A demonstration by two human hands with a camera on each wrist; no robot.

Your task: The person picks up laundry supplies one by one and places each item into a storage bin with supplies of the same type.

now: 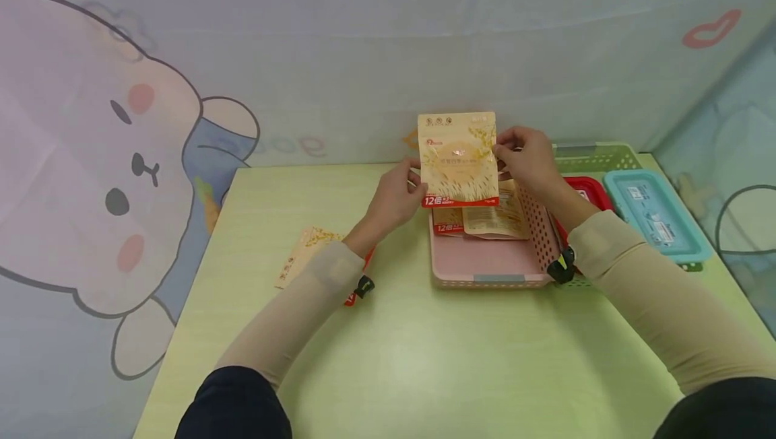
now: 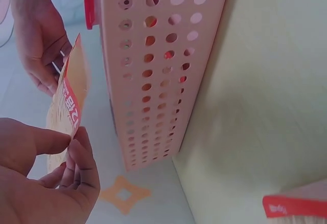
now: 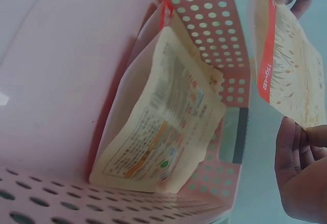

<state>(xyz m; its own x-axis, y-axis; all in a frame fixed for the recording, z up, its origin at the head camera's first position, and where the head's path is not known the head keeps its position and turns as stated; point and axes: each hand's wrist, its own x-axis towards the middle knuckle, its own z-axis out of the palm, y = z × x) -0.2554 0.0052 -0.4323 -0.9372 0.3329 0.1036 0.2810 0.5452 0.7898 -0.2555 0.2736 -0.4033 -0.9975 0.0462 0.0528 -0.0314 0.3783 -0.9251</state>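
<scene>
A yellow food pouch (image 1: 459, 163) with a red bottom band is held upright above the pink basket (image 1: 485, 267), its printed front toward the head camera. My left hand (image 1: 395, 198) pinches its lower left edge between thumb and fingers. On the opposite side my right hand (image 1: 529, 159) pinches the right edge. Inside the basket, two similar pouches lean at the far end, one showing its text-covered back (image 3: 163, 116). Another pouch (image 1: 312, 248) lies on the table, partly hidden under my left forearm.
Right of the pink basket stands a green basket (image 1: 606, 156) holding a red-lidded box (image 1: 587, 190) and a blue-lidded box (image 1: 657, 217). A printed cloth (image 1: 364, 55) hangs behind the table (image 1: 412, 365). A dark cable (image 1: 721, 217) loops at the right.
</scene>
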